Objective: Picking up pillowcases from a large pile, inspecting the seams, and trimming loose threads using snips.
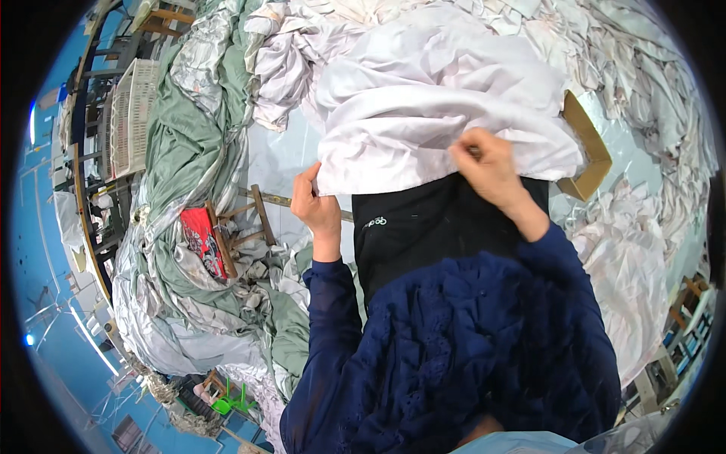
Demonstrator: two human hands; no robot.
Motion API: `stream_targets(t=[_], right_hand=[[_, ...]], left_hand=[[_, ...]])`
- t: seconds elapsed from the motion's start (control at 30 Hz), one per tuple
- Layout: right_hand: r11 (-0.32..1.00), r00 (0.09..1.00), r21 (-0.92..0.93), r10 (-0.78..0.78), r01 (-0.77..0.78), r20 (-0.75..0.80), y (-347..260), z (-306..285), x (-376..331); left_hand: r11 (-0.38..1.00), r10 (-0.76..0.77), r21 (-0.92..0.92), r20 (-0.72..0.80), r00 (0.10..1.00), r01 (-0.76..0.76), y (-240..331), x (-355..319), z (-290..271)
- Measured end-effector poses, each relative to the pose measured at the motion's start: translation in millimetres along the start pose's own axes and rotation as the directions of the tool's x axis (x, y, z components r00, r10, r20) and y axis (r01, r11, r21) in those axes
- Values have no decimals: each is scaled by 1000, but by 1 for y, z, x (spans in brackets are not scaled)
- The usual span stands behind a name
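A large white cloth (446, 106) lies in loose folds across my lap, its near edge over my black trousers (446, 227). At the left end of that edge my left hand (316, 208) pinches the cloth's corner between thumb and fingers. My right hand (490, 165) is closed just above the near edge, right of the middle, its fingertips bunched together. Something small and dark shows between those fingers, too slight to name, and the hand is a little blurred.
An open cardboard box (594, 151) stands at the cloth's right end. Heaped green and grey fabric (189, 136) lies to the left, beside a wooden stool (261, 216) and a red patterned cloth (203, 242). Beyond are a white plastic basket (136, 113) and more piled pale fabric (643, 98).
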State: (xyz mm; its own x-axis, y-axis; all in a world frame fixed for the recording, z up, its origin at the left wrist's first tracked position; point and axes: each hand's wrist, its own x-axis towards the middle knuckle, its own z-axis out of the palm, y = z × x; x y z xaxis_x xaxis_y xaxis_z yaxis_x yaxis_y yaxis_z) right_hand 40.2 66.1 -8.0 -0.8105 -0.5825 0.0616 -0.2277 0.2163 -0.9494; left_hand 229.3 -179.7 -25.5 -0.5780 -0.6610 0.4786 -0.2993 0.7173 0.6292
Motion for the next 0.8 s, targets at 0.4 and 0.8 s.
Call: stream_targets(t=[0.4,0.8], right_hand=[[850,790,-486,-150,-204,-594,27,-196,-39],[817,821,-139,-569,559,-41,-71,60,31]], left_hand=[[993,-76,-100,-84,994,67,1,9,0],[742,-296,-599,109,949,301,75,52,14]])
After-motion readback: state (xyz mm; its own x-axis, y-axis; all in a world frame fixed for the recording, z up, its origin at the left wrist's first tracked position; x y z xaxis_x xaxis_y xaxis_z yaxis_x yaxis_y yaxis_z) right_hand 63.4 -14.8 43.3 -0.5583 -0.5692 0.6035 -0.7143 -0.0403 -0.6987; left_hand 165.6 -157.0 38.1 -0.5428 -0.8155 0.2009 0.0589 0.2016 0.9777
